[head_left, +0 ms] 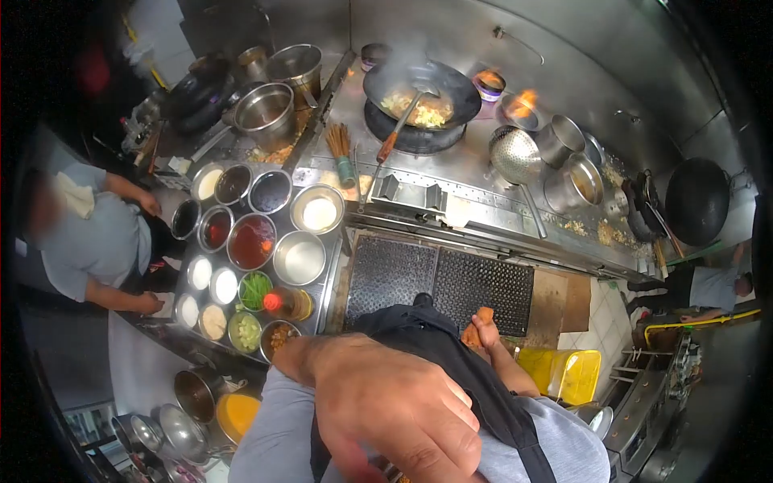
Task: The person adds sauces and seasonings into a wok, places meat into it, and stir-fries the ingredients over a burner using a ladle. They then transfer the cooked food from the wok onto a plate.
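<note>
My left hand (pixel 394 402) is raised close to the camera, in front of my chest, with its fingers curled. A small dark and yellow bit shows beneath it, too hidden to name. Low at my right side, my right hand (pixel 484 328) is closed around a folded orange cloth (pixel 475 326). Ahead on the range, a steaming wok (pixel 455 80) holds pale yellow food (pixel 431 113). A wooden-handled ladle (pixel 403 122) rests in it, its handle over the front rim, with neither hand on it.
At left, a cart carries seasoning pots, including red sauce (pixel 251 243), chopped greens (pixel 256 290) and a red-capped bottle (pixel 290 303). On the range are a bamboo brush (pixel 341 157), a perforated strainer (pixel 515 154) and an open flame (pixel 524 102). Other people stand left (pixel 101 229) and far right (pixel 713 286).
</note>
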A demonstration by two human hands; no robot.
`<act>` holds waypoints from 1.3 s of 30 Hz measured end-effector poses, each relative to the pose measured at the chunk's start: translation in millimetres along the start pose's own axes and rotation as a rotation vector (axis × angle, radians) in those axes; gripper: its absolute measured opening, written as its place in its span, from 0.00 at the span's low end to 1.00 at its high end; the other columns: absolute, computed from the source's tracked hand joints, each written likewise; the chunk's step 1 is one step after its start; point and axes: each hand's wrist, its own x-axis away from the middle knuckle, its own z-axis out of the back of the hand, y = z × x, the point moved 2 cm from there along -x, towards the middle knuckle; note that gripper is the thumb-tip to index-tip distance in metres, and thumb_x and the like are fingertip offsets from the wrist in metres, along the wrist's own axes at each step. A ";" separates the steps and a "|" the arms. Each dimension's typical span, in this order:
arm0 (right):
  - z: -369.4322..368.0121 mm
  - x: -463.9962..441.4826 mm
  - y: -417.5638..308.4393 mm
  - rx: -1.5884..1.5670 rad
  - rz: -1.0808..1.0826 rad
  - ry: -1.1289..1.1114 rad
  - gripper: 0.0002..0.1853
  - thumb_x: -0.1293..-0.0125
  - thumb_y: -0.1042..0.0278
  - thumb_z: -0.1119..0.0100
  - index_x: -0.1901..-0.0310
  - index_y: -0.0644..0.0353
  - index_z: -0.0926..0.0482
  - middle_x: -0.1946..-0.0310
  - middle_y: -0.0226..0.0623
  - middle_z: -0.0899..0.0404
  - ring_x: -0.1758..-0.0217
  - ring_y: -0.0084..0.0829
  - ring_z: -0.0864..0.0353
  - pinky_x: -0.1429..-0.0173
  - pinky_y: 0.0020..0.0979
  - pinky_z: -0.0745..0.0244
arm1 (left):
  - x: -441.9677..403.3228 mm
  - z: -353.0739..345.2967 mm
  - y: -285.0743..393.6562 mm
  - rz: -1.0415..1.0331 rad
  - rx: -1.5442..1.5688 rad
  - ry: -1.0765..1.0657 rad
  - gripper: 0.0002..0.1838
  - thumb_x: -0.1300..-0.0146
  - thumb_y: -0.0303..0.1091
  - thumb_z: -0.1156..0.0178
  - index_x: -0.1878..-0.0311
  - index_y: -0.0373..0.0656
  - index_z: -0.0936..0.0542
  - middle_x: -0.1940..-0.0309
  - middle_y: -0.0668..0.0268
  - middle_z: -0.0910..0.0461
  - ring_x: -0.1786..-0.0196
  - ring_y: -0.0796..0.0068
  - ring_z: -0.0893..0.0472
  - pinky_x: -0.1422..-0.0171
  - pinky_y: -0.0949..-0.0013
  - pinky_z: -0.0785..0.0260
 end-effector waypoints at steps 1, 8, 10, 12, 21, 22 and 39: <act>-3.9 10.1 -19.2 -0.038 0.029 0.008 0.28 0.34 0.48 0.36 0.42 0.62 0.24 0.50 0.40 0.18 0.48 0.35 0.18 0.43 0.36 0.25 | 0.4 0.4 0.1 0.000 -0.001 0.000 0.27 0.38 0.44 0.40 0.42 0.32 0.26 0.54 0.51 0.24 0.57 0.50 0.22 0.55 0.55 0.29; 1.3 6.2 -26.4 0.139 -0.011 -0.040 0.31 0.35 0.47 0.35 0.41 0.65 0.24 0.47 0.42 0.18 0.47 0.36 0.18 0.42 0.36 0.24 | -1.4 7.3 0.8 -0.004 -0.038 0.065 0.30 0.39 0.42 0.37 0.39 0.33 0.27 0.55 0.51 0.24 0.58 0.50 0.22 0.54 0.54 0.28; 10.2 -38.5 28.5 0.046 -0.091 -0.062 0.34 0.36 0.45 0.34 0.39 0.66 0.25 0.46 0.43 0.18 0.45 0.37 0.18 0.42 0.36 0.24 | -3.7 7.4 0.5 -0.002 -0.064 0.084 0.30 0.39 0.42 0.36 0.38 0.33 0.27 0.55 0.51 0.24 0.58 0.50 0.22 0.54 0.54 0.28; 18.6 -49.3 23.1 0.166 -0.152 -0.110 0.36 0.37 0.45 0.35 0.37 0.67 0.27 0.44 0.44 0.19 0.43 0.38 0.19 0.41 0.36 0.25 | -5.6 7.2 -0.3 -0.003 -0.083 0.143 0.28 0.40 0.40 0.36 0.40 0.34 0.26 0.54 0.52 0.24 0.57 0.50 0.21 0.54 0.53 0.28; 20.7 -86.8 -74.9 0.149 -0.013 -0.293 0.27 0.33 0.50 0.38 0.41 0.62 0.27 0.54 0.39 0.18 0.54 0.35 0.16 0.50 0.35 0.21 | -12.6 29.9 -31.2 0.136 -0.275 0.241 0.14 0.34 0.38 0.37 0.51 0.40 0.18 0.58 0.57 0.20 0.65 0.59 0.21 0.62 0.59 0.31; 21.1 -104.0 -76.6 0.162 -0.006 -0.311 0.27 0.33 0.50 0.38 0.41 0.62 0.27 0.54 0.39 0.18 0.54 0.35 0.16 0.50 0.35 0.21 | -7.8 34.1 -38.3 0.141 -0.294 0.252 0.14 0.34 0.38 0.37 0.51 0.40 0.18 0.58 0.57 0.20 0.65 0.59 0.21 0.62 0.59 0.31; 57.9 -231.5 -23.0 0.124 0.189 -0.357 0.19 0.31 0.52 0.38 0.49 0.59 0.23 0.59 0.33 0.17 0.59 0.31 0.17 0.55 0.36 0.21 | 129.1 77.2 -154.5 0.670 -0.395 1.409 0.05 0.33 0.27 0.38 0.57 0.36 0.20 0.64 0.65 0.21 0.63 0.78 0.22 0.57 0.72 0.29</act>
